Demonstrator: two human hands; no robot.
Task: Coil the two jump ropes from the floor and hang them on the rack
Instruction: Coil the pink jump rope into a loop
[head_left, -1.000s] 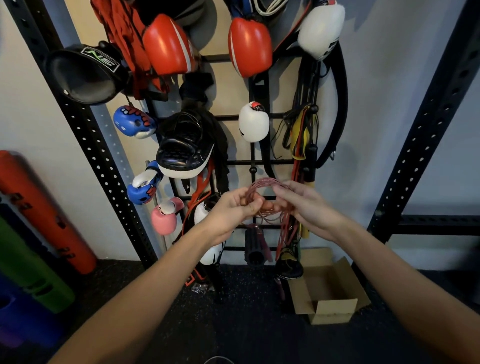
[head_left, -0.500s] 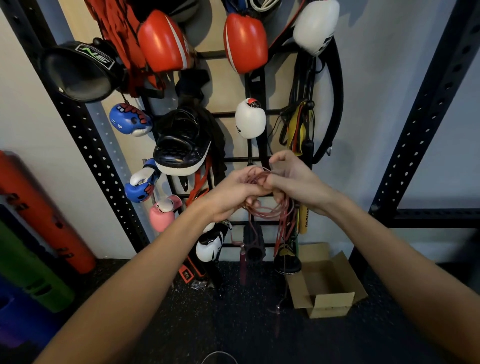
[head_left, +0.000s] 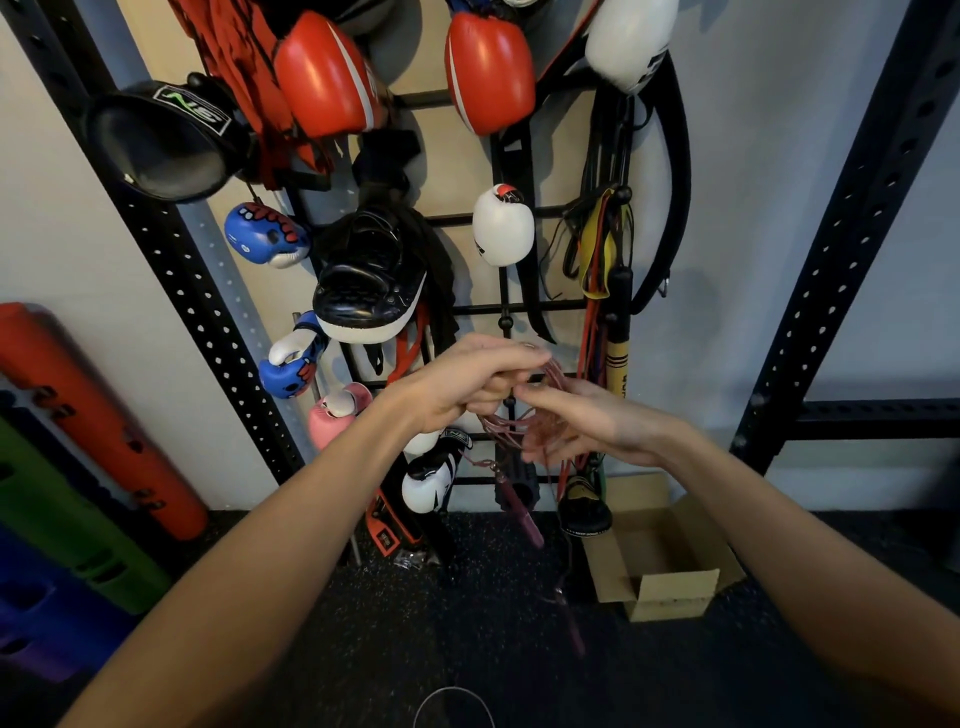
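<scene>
I have both hands up in front of the black wire-grid wall rack (head_left: 519, 306), meeting just below its middle crossbar. My left hand (head_left: 467, 382) is curled closed, fingers and thumb pinched on the top of the thin translucent pink jump rope (head_left: 545, 431), whose loops are bunched between the two hands against the rack. My right hand (head_left: 587, 423) is half-open and cupped under the bundle, palm turned inward, the coils lying across its fingers; I can't tell whether it is truly gripping them. One pink rope handle (head_left: 522, 512) dangles below the hands in front of the rack's lower bars, and a second loose end hangs lower, blurred, over the dark speckled rubber floor (head_left: 363, 623).

On the rack above my hands hangs a black-and-white focus mitt (head_left: 369, 291), and higher up a small white boxing glove (head_left: 503, 226). Right of the rack's foot, an open brown cardboard box (head_left: 670, 566) sits on the floor. A thin pale arc of cord (head_left: 453, 699) shows at the bottom edge, on the floor well below the rack.
</scene>
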